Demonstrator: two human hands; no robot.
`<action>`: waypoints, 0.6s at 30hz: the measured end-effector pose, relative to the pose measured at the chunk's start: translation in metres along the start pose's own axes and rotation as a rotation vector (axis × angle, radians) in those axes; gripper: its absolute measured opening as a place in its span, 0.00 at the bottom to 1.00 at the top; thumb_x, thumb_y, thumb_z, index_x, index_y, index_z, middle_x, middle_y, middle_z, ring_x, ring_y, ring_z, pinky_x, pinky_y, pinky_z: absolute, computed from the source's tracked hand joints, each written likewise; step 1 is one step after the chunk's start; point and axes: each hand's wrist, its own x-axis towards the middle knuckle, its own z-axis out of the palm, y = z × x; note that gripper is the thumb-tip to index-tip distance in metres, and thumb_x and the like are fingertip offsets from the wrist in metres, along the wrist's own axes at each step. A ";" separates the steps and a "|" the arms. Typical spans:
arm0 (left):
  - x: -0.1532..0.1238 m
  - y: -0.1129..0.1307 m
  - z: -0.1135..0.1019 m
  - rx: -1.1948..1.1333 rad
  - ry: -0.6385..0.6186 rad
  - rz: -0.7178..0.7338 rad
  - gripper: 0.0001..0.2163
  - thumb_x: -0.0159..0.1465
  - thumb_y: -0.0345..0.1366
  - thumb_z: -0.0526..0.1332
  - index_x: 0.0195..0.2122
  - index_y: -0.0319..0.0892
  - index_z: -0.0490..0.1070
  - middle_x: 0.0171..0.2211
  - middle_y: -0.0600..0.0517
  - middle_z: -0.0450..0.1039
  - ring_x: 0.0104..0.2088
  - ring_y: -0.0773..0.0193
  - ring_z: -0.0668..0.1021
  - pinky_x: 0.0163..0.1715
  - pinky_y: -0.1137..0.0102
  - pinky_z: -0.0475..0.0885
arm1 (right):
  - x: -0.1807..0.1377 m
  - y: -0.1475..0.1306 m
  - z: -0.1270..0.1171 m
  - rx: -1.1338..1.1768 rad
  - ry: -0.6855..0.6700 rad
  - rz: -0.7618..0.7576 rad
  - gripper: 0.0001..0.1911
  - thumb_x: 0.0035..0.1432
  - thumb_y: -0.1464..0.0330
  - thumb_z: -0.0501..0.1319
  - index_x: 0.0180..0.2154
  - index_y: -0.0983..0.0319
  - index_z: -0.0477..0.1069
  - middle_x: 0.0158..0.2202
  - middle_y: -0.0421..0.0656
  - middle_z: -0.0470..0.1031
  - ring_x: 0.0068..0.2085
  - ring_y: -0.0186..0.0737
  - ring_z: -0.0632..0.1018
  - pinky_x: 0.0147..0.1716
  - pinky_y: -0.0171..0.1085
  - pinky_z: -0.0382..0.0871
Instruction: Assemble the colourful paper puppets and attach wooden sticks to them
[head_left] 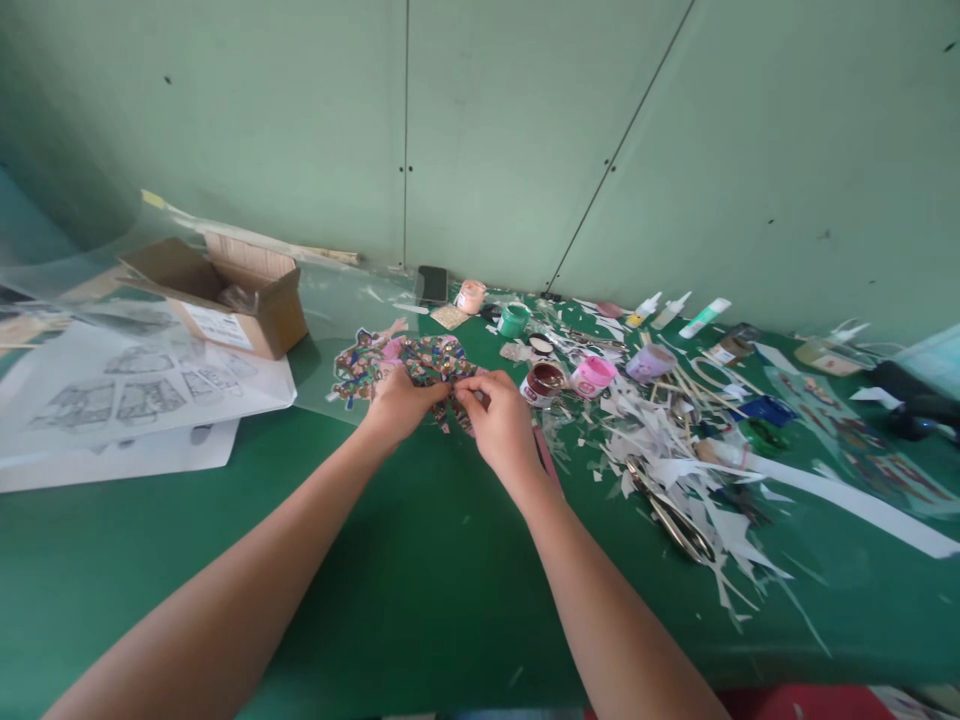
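Note:
A colourful, patterned cut-out piece [360, 368] with many small details is held over the green table, in front of a clear sheet. My left hand [401, 405] grips its near edge, thumb pointing right. Close beside it, my right hand [491, 405] has thumb and forefinger pinched together at the piece's right part. Whatever lies between those fingertips is too small to make out. Just right of my right hand stands an open jar of dark red paint [542, 384], with a jar of pink paint [593, 376] next to it.
An open cardboard box [274, 318] and printed sheets [150, 390] lie at left. Paint jars, including a green one [514, 319], stand behind the hands. White paper scraps [697, 480] cover the right side, with scissors [675, 520] among them. Glue bottles [671, 310] lean near the wall.

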 end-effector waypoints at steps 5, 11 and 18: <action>0.002 -0.001 0.003 -0.074 -0.070 0.162 0.08 0.51 0.39 0.63 0.22 0.39 0.72 0.20 0.53 0.72 0.22 0.64 0.73 0.24 0.71 0.65 | 0.001 -0.001 -0.001 0.124 -0.034 0.057 0.07 0.58 0.68 0.58 0.33 0.61 0.76 0.35 0.45 0.79 0.37 0.42 0.78 0.39 0.38 0.68; 0.004 -0.004 0.003 -0.085 -0.050 0.115 0.07 0.51 0.38 0.65 0.23 0.39 0.73 0.21 0.51 0.75 0.24 0.63 0.75 0.26 0.70 0.67 | 0.006 0.002 -0.002 0.246 -0.157 0.230 0.08 0.55 0.66 0.60 0.31 0.62 0.76 0.24 0.40 0.76 0.24 0.37 0.73 0.25 0.34 0.63; 0.004 -0.007 0.004 -0.171 -0.123 0.059 0.10 0.50 0.42 0.65 0.26 0.39 0.76 0.24 0.49 0.77 0.25 0.60 0.77 0.27 0.69 0.69 | 0.005 0.006 0.000 0.177 -0.148 0.146 0.08 0.55 0.67 0.60 0.31 0.61 0.77 0.28 0.42 0.79 0.29 0.39 0.77 0.28 0.34 0.66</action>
